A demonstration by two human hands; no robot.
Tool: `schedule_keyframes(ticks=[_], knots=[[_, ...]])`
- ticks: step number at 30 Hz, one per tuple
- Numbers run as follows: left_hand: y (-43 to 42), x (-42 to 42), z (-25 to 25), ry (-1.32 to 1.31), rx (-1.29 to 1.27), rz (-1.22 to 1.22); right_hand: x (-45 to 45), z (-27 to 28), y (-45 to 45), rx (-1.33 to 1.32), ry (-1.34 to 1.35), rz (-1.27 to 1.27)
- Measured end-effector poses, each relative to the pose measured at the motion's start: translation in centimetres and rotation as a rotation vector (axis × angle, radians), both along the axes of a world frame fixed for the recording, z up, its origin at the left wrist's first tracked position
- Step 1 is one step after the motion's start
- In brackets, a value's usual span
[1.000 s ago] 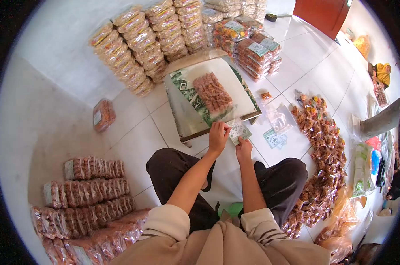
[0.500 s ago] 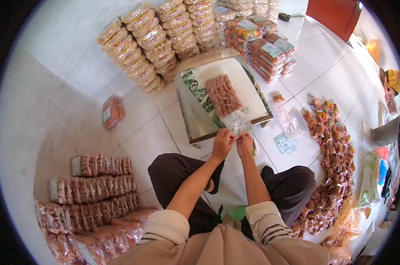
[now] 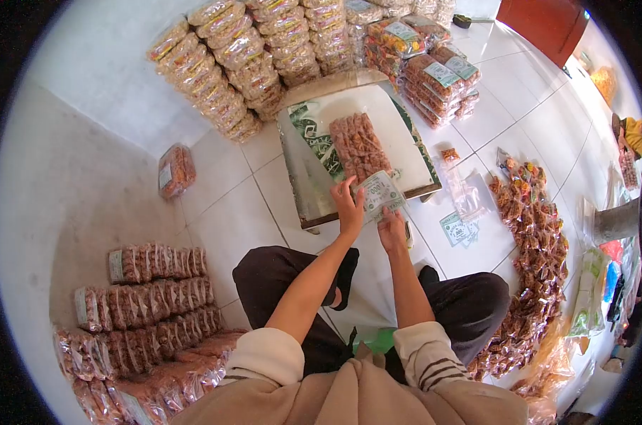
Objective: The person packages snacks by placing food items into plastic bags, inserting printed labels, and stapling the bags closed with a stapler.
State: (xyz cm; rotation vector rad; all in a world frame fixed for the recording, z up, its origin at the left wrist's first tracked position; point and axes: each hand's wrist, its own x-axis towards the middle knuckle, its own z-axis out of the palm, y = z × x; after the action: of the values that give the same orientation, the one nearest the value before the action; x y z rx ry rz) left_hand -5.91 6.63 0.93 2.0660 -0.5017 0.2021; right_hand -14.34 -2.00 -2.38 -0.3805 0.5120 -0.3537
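A clear bag of reddish-brown snacks point(image 3: 361, 147) lies on a low table point(image 3: 310, 205) with a white and green top. At the bag's near end is a pale green printed label point(image 3: 382, 193). My left hand point(image 3: 349, 204) is at the label's left edge, its fingers curved and apart, near the bag's open end. The label's lower edge is pinched in my right hand point(image 3: 391, 228). More labels point(image 3: 459, 229) lie on the floor to the right, beside clear empty bags point(image 3: 468, 197) and a small snack packet point(image 3: 450, 154).
Tall stacks of packaged noodles point(image 3: 239, 64) and labelled snack packs point(image 3: 434, 78) stand behind the table. Rows of filled bags point(image 3: 151, 304) lie at the left, one pack point(image 3: 177, 171) by the wall. A long heap of small packets point(image 3: 530, 262) runs along the right. A person point(image 3: 629, 138) is at the far right.
My left hand has opened its pinch and moved slightly up and left, towards the bag. The label now stands turned above my right hand, which has shifted slightly down.
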Motion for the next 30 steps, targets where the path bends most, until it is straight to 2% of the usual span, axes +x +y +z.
schedule_keyframes(ticks=[2, 5, 6, 7, 8, 10, 14, 17, 18, 20, 22, 24, 26, 30], knots=[[0.0, -0.3, -0.4, 0.152, -0.114, -0.014, 0.1, 0.9, 0.2, 0.035, 0.053, -0.042], [0.1, -0.9, -0.5, 0.156, -0.153, -0.042, 0.9, -0.6, 0.4, 0.066, 0.035, -0.092], [0.1, -0.9, -0.3, 0.157, -0.15, -0.039, 1.8, -1.1, 0.3, 0.089, -0.03, -0.089], [0.1, -1.0, 0.0, 0.269, -0.215, -0.041, 2.5, -1.5, 0.2, 0.111, -0.094, -0.087], [0.2, -1.0, 0.0, 0.381, -0.28, -0.043, 2.9, -0.9, 0.3, 0.112, -0.094, -0.085], [0.2, -0.9, 0.2, 0.397, -0.298, -0.028, 3.5, 0.5, 0.7, -0.012, 0.001, -0.022], [0.1, -1.0, 0.2, 0.464, -0.408, -0.005, 1.6, 3.2, 1.3, -0.055, 0.028, -0.084], [-0.2, -0.5, -0.5, 0.418, -0.406, 0.039, -1.4, 2.0, 2.0, -1.309, 0.41, -0.094], [-0.3, -0.4, -0.9, 0.423, -0.411, 0.036, -2.3, 2.4, 2.2, -1.315, 0.415, -0.094], [-0.2, 0.3, -0.7, 0.324, -0.357, 0.027, -3.2, 3.1, 2.5, -1.852, 0.475, -0.139], [-0.1, 0.9, 0.2, 0.281, -0.301, 0.032, -3.9, 3.6, 2.3, -1.935, 0.489, -0.08], [-0.2, 2.0, 0.1, 0.245, -0.25, 0.033, -4.5, 3.7, 1.7, -2.129, 0.431, 0.006], [-0.2, 4.1, -0.7, 0.117, -0.191, -0.037, -4.3, 3.7, 1.1, -2.19, 0.417, 0.075], [-0.8, 5.9, -1.0, 0.083, -0.14, -0.059, -2.8, 3.7, 0.3, -2.258, 0.334, 0.198]])
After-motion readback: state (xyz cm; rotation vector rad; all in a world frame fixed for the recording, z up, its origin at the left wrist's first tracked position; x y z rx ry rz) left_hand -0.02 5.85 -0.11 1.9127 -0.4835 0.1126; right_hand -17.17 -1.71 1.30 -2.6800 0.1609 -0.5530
